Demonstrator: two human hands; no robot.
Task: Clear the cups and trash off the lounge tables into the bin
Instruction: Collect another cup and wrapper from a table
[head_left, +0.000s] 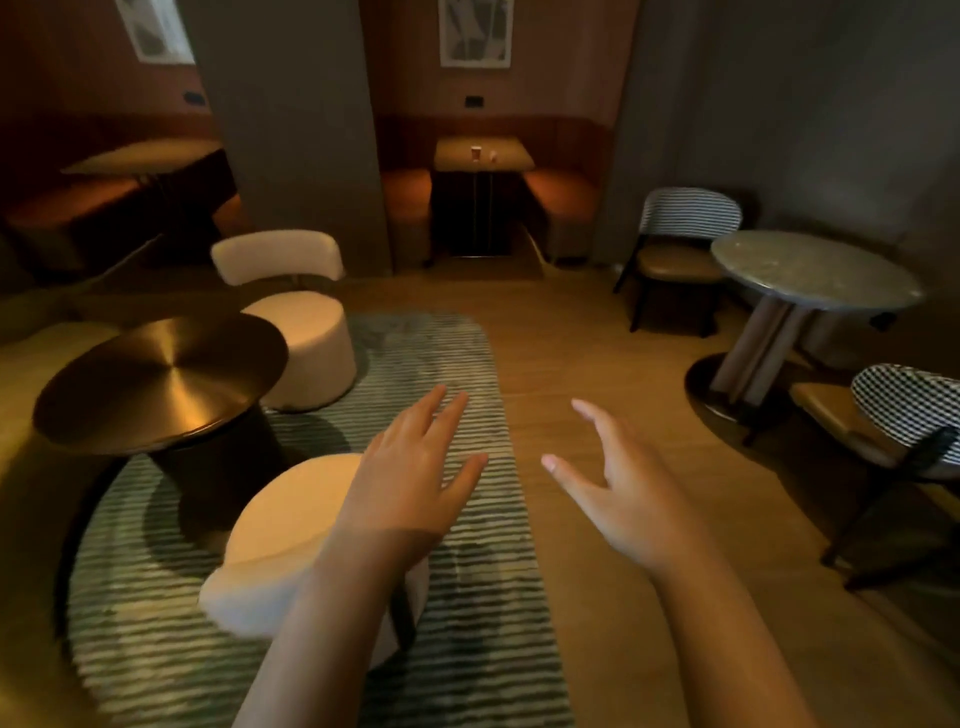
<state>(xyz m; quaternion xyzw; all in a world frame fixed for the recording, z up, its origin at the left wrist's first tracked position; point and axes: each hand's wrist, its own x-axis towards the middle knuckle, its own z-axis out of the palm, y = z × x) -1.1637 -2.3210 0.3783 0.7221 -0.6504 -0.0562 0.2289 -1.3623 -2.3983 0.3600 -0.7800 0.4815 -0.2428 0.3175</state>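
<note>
**Empty-handed, with the far booth yet to clear**

At the bottom of the frame, a person's left hand (415, 467) and right hand (623, 493) reach forward over the striped rug (483, 597), fingers spread apart and holding nothing. Nothing to collect can be made out on the round brass surface (156, 384) at middle left or the marble surface (810, 270) at right. Far off at upper centre, a booth surface (511, 156) bears a paper cup (475, 152) and, just beside it, a small pale object (492, 154) too small to identify. No bin is in view. That pickup, at least, appears undone.
</note>
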